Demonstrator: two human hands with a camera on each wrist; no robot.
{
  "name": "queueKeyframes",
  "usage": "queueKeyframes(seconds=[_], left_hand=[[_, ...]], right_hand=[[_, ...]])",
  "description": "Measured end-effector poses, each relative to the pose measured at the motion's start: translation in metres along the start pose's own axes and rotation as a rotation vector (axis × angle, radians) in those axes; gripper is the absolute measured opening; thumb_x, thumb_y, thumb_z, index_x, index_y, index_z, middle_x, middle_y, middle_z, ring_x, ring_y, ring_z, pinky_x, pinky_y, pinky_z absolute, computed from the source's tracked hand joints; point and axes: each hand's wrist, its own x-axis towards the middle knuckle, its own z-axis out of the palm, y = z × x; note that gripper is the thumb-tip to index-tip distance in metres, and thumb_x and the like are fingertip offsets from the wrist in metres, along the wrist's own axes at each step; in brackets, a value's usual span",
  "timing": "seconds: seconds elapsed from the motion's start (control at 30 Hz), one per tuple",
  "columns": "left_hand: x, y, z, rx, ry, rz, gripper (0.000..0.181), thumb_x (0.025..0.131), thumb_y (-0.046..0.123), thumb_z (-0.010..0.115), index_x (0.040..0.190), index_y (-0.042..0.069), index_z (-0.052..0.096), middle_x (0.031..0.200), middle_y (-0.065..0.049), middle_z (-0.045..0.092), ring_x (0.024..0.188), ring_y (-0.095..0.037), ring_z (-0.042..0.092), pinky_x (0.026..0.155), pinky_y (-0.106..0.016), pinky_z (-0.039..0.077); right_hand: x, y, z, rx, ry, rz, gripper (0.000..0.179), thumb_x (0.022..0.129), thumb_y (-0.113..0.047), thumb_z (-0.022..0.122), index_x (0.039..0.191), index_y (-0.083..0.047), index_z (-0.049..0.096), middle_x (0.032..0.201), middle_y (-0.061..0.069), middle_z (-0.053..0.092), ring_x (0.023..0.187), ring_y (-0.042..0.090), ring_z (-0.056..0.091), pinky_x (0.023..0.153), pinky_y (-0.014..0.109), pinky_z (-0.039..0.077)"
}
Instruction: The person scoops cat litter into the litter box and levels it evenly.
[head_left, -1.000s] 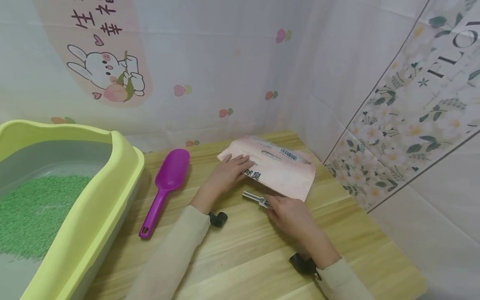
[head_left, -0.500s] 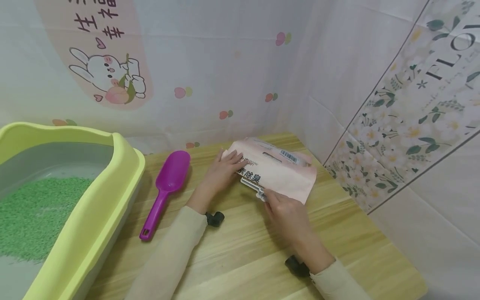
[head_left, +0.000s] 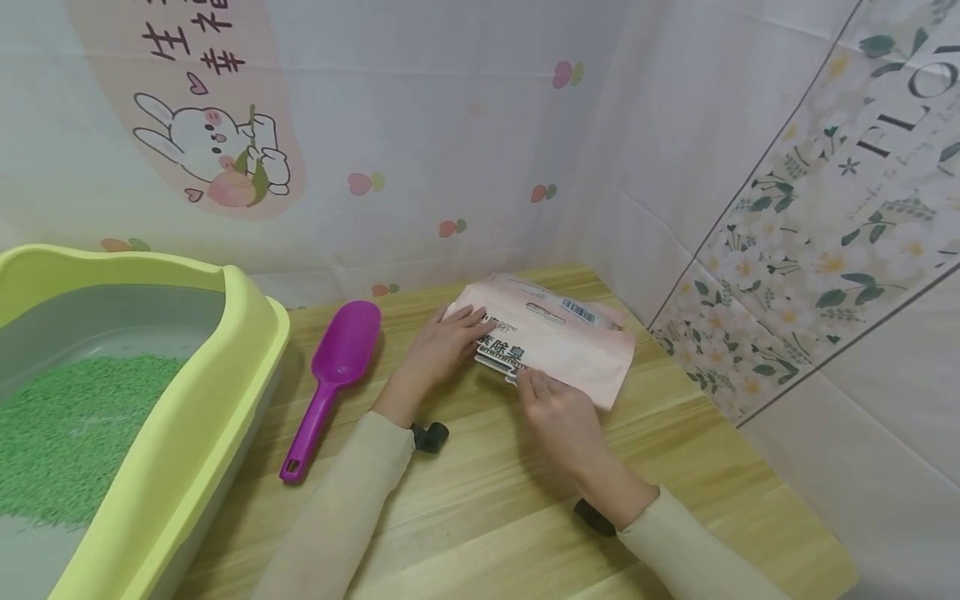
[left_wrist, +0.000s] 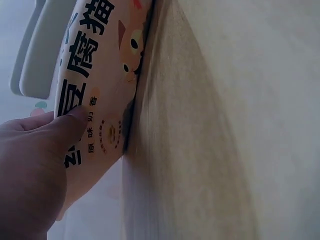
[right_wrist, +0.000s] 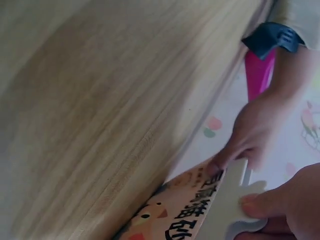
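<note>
A pale pink cat litter bag (head_left: 581, 354) with black lettering and a barcode lies towards the back right of the table. My left hand (head_left: 442, 346) grips its left end; in the left wrist view the thumb presses the printed front of the bag (left_wrist: 107, 75). My right hand (head_left: 558, 417) pinches a white plastic bag clip (right_wrist: 225, 205) between thumb and fingers. The clip lies along the bag's near edge, its two arms partly parted in the left wrist view. The left fingers behind the bag are mostly hidden.
A purple scoop (head_left: 345, 342) lies on the wooden table (head_left: 465, 517) left of my left arm. Further left stands a yellow-rimmed litter box (head_left: 255, 317) with green pellets (head_left: 82, 425). Printed curtains (head_left: 465, 125) hang behind and to the right.
My right hand has moved the bag clip up and left against the bag's near edge. My left hand has shifted slightly left, and more of the bag's lettering shows.
</note>
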Motion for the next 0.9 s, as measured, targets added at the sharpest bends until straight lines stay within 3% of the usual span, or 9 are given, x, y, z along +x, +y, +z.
queueKeyframes(seconds=[0.6, 0.9], left_hand=[[0.001, 0.001, -0.006, -0.021, 0.012, 0.006, 0.039, 0.105, 0.019, 0.053, 0.145, 0.018, 0.055, 0.155, -0.005, 0.049, 0.146, -0.027, 0.044, 0.122, -0.052, 0.031], [0.0, 0.001, -0.006, -0.036, 0.02, -0.004, 0.04, 0.103, 0.012, 0.056, 0.141, 0.024, 0.059, 0.158, -0.005, 0.044, 0.152, -0.027, 0.034, 0.127, -0.051, 0.018]], right_hand=[[0.012, -0.001, 0.022, -0.213, -0.064, -0.041, 0.016, 0.087, -0.007, 0.072, 0.099, 0.003, 0.077, 0.089, 0.015, 0.078, 0.078, 0.022, 0.077, 0.06, 0.03, 0.06], [0.012, 0.003, 0.025, -0.258, -0.072, -0.083, 0.02, 0.087, -0.01, 0.067, 0.097, 0.004, 0.077, 0.082, 0.015, 0.077, 0.069, 0.022, 0.074, 0.054, 0.028, 0.057]])
